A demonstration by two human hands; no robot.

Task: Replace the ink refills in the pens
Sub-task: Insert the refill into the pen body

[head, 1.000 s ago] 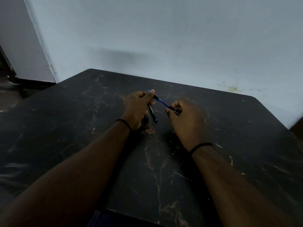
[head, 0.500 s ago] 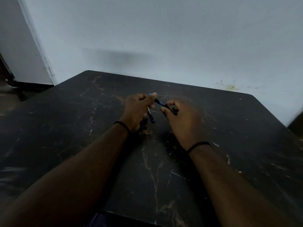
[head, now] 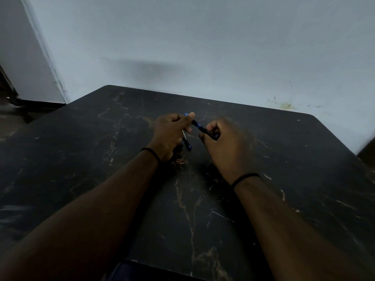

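Note:
Over the middle of the black marble table (head: 284,159), my left hand (head: 171,134) and my right hand (head: 223,147) hold the two ends of one black and blue pen (head: 197,125). The left thumb and fingers pinch its blue far end. The right fingers close around its black near end. A second black pen (head: 187,143) with a blue tip hangs down out of my left fist, pointing at the table. Small dark pieces (head: 178,157) lie under my left wrist; what they are is too dim to tell.
A pale wall stands right behind the table's far edge, with a yellowish stain (head: 286,106) low on the right. The table's left corner borders a dark floor strip. Blue cloth (head: 121,272) shows at the near edge.
My hands have come closer together, so less of the pen's blue middle shows between them. The second pen in my left fist has stayed put.

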